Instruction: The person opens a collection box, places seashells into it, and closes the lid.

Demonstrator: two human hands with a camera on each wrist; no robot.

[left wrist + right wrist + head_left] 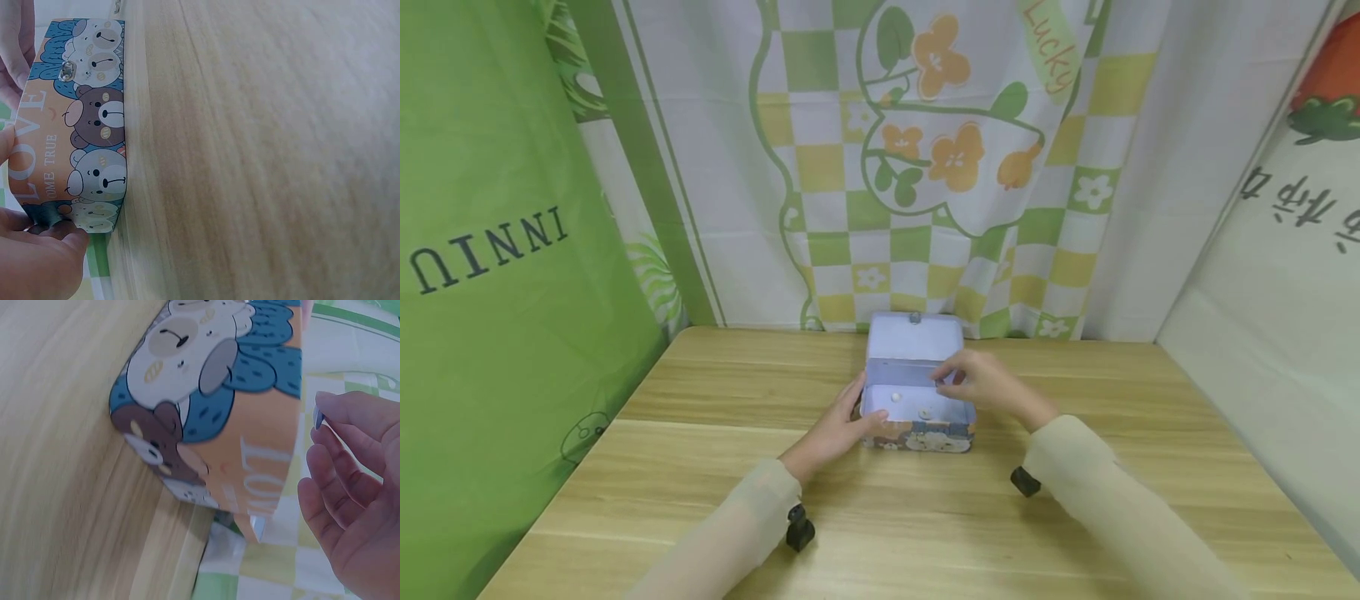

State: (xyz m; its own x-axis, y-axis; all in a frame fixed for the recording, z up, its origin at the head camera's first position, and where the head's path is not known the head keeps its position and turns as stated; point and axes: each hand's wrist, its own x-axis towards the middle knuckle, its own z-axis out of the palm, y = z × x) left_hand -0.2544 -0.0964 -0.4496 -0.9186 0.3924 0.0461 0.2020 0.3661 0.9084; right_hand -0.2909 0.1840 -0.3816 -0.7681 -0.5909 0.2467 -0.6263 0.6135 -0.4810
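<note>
A metal box (917,436) printed with cartoon bears stands on the table, its lid (916,336) raised at the back. My left hand (838,425) holds its left side, with the thumb over the front rim. The box's bear-printed front (100,115) faces the left wrist camera. Above the right part of the box, my right hand (981,382) pinches a small flat disc, like a coin (319,417), between thumb and forefinger. Inside lies a small pale round piece (897,397). Another small round piece (925,414) is near the front edge; I cannot tell whether it is the clasp.
The wooden table (760,375) reaches back to a patterned curtain (917,250). A green cloth (490,333) hangs at the left and a white cloth (1270,275) at the right. Each wrist carries a black mount (801,529).
</note>
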